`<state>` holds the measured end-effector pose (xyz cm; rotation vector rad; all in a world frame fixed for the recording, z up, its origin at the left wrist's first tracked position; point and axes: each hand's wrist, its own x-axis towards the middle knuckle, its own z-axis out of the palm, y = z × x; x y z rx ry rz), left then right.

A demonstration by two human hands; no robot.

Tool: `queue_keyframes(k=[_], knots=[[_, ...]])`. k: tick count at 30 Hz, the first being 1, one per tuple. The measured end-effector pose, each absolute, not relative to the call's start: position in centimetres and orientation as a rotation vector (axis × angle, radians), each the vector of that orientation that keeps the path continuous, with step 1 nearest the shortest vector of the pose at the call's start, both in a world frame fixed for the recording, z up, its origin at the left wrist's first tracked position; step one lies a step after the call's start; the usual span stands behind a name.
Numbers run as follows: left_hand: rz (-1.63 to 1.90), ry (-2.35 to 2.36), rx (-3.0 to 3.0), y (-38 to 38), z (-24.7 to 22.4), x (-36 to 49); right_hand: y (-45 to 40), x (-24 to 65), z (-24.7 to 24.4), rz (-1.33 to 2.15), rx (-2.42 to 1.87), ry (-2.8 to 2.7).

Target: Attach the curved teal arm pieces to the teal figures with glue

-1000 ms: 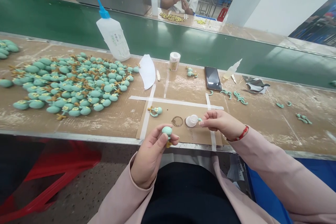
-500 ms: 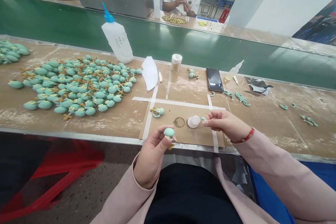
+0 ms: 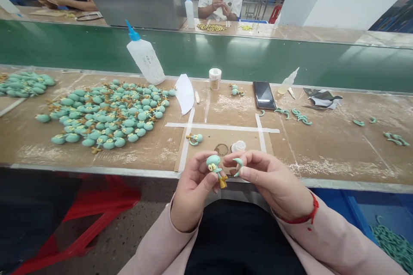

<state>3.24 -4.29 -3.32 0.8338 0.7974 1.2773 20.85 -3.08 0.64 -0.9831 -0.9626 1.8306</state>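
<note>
Between the thumb and fingers of my left hand (image 3: 193,191) is a small green figurine (image 3: 213,161) with yellow eyes and a mustard-yellow lower body. Its eyes face up toward me. Close on its right, my right hand (image 3: 274,180) pinches a curved green piece (image 3: 238,166), with a small gap between the two. Just beyond my hands stands a small whitish cup (image 3: 238,146), beside a brown ring mark (image 3: 221,150) on the cardboard. Another green figurine (image 3: 195,139) with a curved piece on it lies inside the taped area.
A large heap of green figurines (image 3: 109,116) covers the left side. Behind stand a glue bottle (image 3: 146,60), a tape roll (image 3: 215,79) and a phone (image 3: 264,95). Curved green pieces (image 3: 301,117) lie at right; a blue bin (image 3: 358,210) holds many more. Co-workers sit opposite.
My right hand has moved left from beside the cup, bringing the curved piece near the figurine. My left hand has turned the figurine so its eyes show. The camera view has shifted slightly.
</note>
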Motion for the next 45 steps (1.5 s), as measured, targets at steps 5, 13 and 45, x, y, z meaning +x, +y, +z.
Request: queue_keyframes(k=[5,13,45], knots=[[1.252,0.812,0.921,-4.7,-3.0,3.4,-3.3,20.6,0.9,1.944,-0.910,-0.841],[1.266,0.866,0.946,-4.9,-2.5,3.9,-3.3,20.8,0.9,1.912,-0.994,-0.818],[1.149,0.699,1.002,-5.6,-2.0,3.5,-4.9,20.0,2.4,0.548,-0.977,-1.862]])
